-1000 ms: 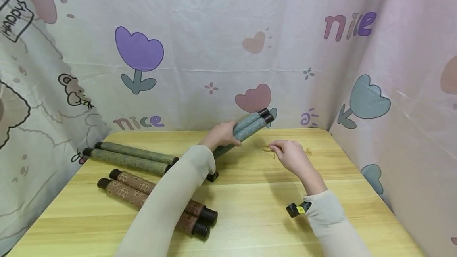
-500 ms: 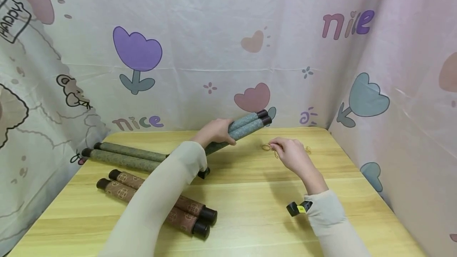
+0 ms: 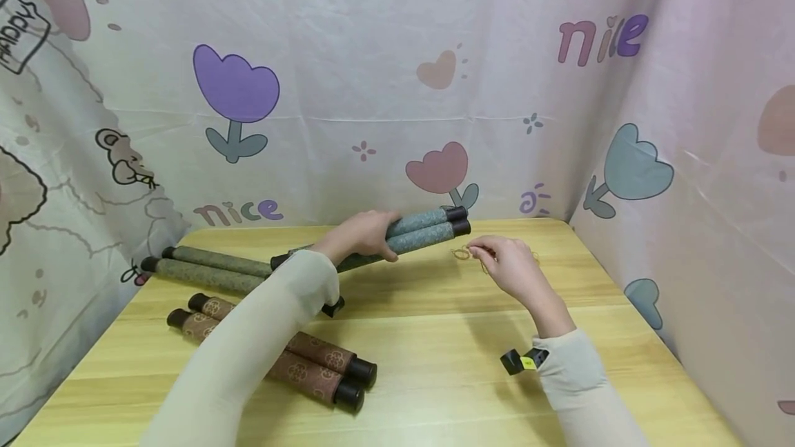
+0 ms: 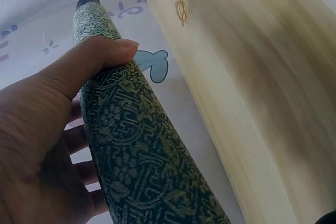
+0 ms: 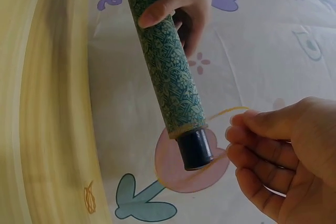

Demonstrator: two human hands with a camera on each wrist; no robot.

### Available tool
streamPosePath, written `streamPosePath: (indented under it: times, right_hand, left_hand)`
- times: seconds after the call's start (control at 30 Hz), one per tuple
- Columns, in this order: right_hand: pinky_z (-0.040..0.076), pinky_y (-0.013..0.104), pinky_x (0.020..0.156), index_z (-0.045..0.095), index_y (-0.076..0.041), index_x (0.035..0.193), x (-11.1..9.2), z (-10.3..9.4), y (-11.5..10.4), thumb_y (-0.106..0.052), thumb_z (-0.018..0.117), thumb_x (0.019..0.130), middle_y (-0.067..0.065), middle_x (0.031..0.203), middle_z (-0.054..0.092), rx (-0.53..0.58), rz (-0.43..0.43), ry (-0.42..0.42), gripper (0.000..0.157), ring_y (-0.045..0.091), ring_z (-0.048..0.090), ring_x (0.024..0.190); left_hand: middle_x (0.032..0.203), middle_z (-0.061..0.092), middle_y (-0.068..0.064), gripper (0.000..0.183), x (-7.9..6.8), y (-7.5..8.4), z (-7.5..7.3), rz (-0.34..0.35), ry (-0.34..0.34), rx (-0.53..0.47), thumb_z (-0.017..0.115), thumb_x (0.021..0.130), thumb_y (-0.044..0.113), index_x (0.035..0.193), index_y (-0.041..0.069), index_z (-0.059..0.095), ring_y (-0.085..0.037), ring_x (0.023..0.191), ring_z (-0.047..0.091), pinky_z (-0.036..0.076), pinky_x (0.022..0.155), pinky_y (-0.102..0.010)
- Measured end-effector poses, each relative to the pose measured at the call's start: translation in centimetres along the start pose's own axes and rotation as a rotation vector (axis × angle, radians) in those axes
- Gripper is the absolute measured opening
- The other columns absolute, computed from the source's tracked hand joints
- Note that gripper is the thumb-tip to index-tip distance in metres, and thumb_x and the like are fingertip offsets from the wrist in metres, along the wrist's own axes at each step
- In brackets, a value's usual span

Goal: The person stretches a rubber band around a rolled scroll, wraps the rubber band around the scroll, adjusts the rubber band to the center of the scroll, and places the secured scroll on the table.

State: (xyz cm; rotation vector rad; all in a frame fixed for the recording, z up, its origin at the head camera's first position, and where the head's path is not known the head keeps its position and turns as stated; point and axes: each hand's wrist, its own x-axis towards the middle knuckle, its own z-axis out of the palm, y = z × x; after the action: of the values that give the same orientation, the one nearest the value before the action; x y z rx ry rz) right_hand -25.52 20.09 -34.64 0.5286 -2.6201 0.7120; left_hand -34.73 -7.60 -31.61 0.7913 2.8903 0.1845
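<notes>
My left hand (image 3: 366,234) grips a pair of scrolls (image 3: 425,227) covered in blue-green patterned cloth, with black end caps. They lie side by side, held above the table, right ends tilted up. In the left wrist view, the thumb lies across the patterned cloth (image 4: 136,145) and the fingers go behind it. My right hand (image 3: 511,269) pinches a thin yellow rubber band (image 3: 461,254) just right of the scroll ends. In the right wrist view, strands of the band run close to a black cap (image 5: 195,149); whether they touch it I cannot tell.
Two olive-green scrolls (image 3: 211,274) lie at the back left of the wooden table (image 3: 435,378). Two brown scrolls (image 3: 310,376) with flower patterns lie nearer, partly under the left sleeve. A loose rubber band (image 5: 90,199) rests on the table beyond my right hand. Printed cloth (image 3: 348,74) hangs behind.
My left hand has moved left with the blue-green scrolls, and their raised right ends have dropped to a flatter slant. The right hand stays nearly in place with the rubber band.
</notes>
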Motion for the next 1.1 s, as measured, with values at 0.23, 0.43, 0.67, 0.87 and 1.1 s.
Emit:
streamPosePath:
  times: [0.23, 0.43, 0.67, 0.87, 1.1]
  right_hand:
    - [0.052, 0.04, 0.067, 0.075, -0.01, 0.106, -0.1, -0.3, -0.3, -0.019, 0.064, 0.096, 0.004, 0.098, 0.072, 0.009, -0.019, 0.021, 0.017, 0.019, 0.065, 0.078]
    - [0.054, 0.043, 0.072, 0.076, -0.011, 0.106, 0.0, -0.3, -0.4, -0.019, 0.065, 0.096, 0.006, 0.102, 0.073, 0.016, -0.038, 0.024, 0.017, 0.023, 0.068, 0.084]
    - [0.053, 0.044, 0.073, 0.075, -0.011, 0.106, 0.0, -0.2, -0.5, -0.018, 0.065, 0.095, 0.007, 0.105, 0.072, 0.03, -0.04, 0.043, 0.016, 0.023, 0.067, 0.083]
    - [0.053, 0.045, 0.076, 0.075, -0.01, 0.107, 0.1, -0.3, -0.3, -0.017, 0.065, 0.096, 0.007, 0.106, 0.072, 0.039, -0.043, 0.058, 0.017, 0.026, 0.068, 0.087]
    - [0.054, 0.042, 0.072, 0.076, -0.009, 0.104, -0.1, -0.6, 0.0, -0.014, 0.066, 0.095, 0.006, 0.102, 0.073, 0.068, -0.068, 0.103, 0.014, 0.022, 0.067, 0.083]
  left_hand:
    - [0.148, 0.045, -0.008, 0.092, -1.5, 0.5, -0.1, 0.073, 0.001, 0.014, 0.081, 0.079, 0.044, 0.152, 0.013, 0.035, -0.03, 0.131, 0.045, 0.038, 0.107, -0.048]
    - [0.149, 0.044, -0.008, 0.093, -2.5, 0.5, 0.5, 0.117, -0.012, 0.04, 0.08, 0.079, 0.044, 0.153, 0.013, 0.033, -0.031, 0.132, 0.045, 0.038, 0.107, -0.048]
    - [0.146, 0.047, -0.01, 0.092, -3.6, 0.6, 1.1, 0.173, -0.024, 0.03, 0.082, 0.078, 0.043, 0.152, 0.012, 0.036, -0.03, 0.129, 0.048, 0.04, 0.105, -0.046]
    - [0.147, 0.046, -0.01, 0.093, -4.7, 0.8, 1.2, 0.228, -0.038, -0.006, 0.083, 0.076, 0.041, 0.151, 0.012, 0.037, -0.03, 0.13, 0.047, 0.038, 0.107, -0.045]
    - [0.147, 0.046, -0.01, 0.092, -5.8, 0.5, 1.2, 0.288, -0.033, -0.017, 0.084, 0.076, 0.037, 0.15, 0.009, 0.038, -0.03, 0.131, 0.046, 0.037, 0.108, -0.045]
